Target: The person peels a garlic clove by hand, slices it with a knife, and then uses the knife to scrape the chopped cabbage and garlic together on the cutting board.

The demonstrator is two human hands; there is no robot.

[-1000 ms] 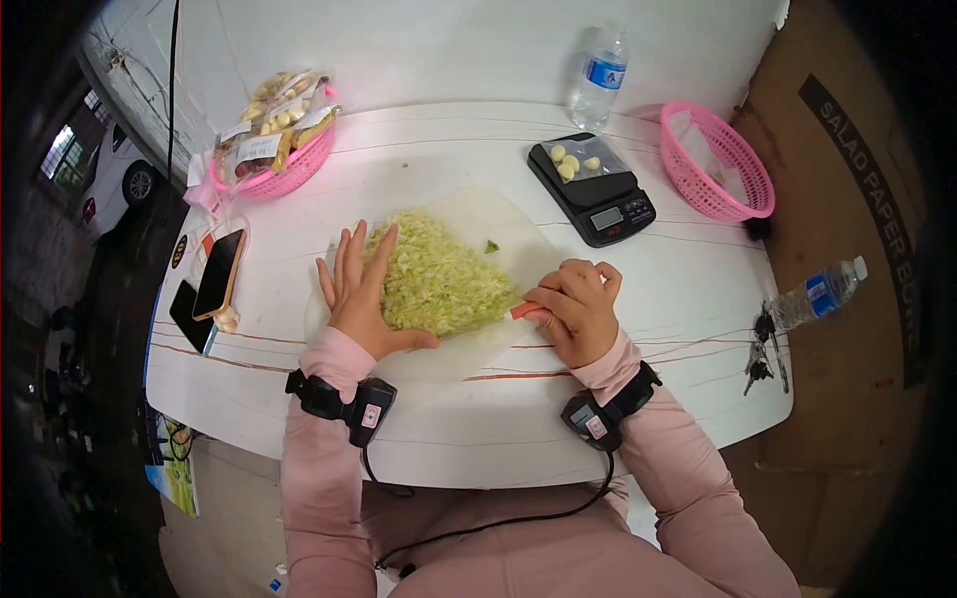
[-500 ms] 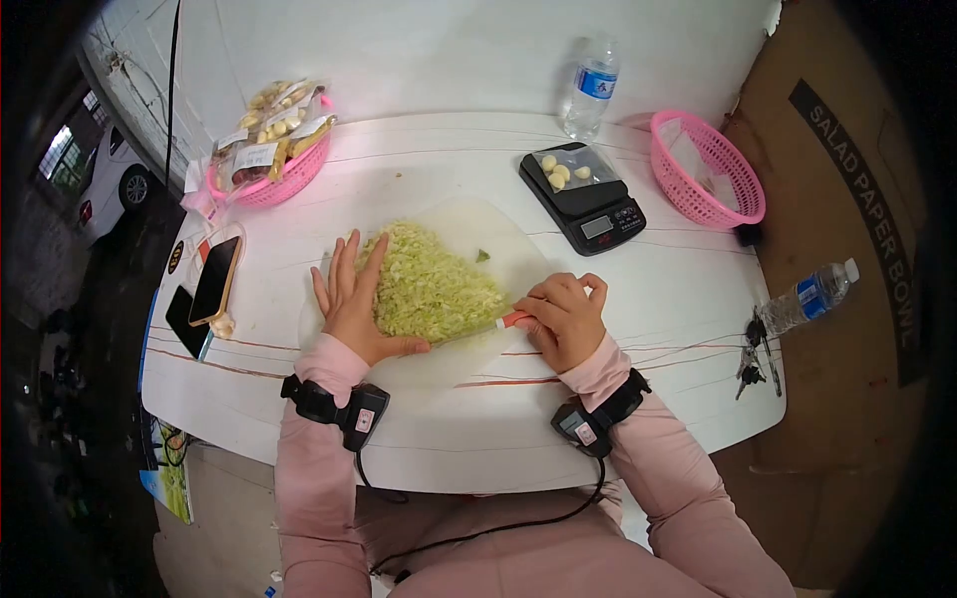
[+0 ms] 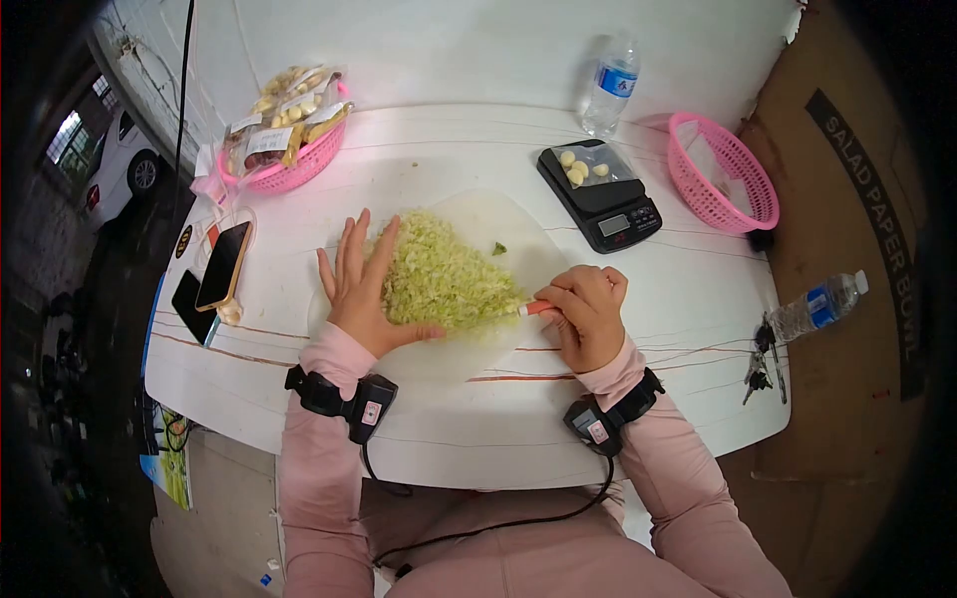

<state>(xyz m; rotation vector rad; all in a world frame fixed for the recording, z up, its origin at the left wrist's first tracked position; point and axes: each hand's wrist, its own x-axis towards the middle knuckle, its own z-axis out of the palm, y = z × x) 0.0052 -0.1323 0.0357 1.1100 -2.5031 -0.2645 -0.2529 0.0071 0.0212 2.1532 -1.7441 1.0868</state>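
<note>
A pile of finely chopped pale-green vegetable, probably cabbage [image 3: 449, 269], lies on a white translucent cutting board [image 3: 543, 244]. My left hand [image 3: 361, 289] rests against the left side of the pile, fingers spread and thumb stretched along its near edge. In my right hand [image 3: 586, 317] is a knife [image 3: 535, 308], gripped by its red-and-white handle at the pile's right corner. Its blade points left along the near edge and is mostly hidden by the chopped bits. One dark green scrap [image 3: 499, 248] lies apart on the board.
Behind the board stands a black kitchen scale [image 3: 601, 204] with a bag of peeled garlic [image 3: 588, 169] on it. Pink baskets [image 3: 309, 164] [image 3: 723, 179] sit at both back sides. Bottles [image 3: 610, 90] [image 3: 822, 304], keys [image 3: 760, 369] and phones [image 3: 223, 267] lie around.
The camera view has shifted slightly, moving the whole scene right. The knife blade now shows less beside the pile; both hands keep nearly the same places.
</note>
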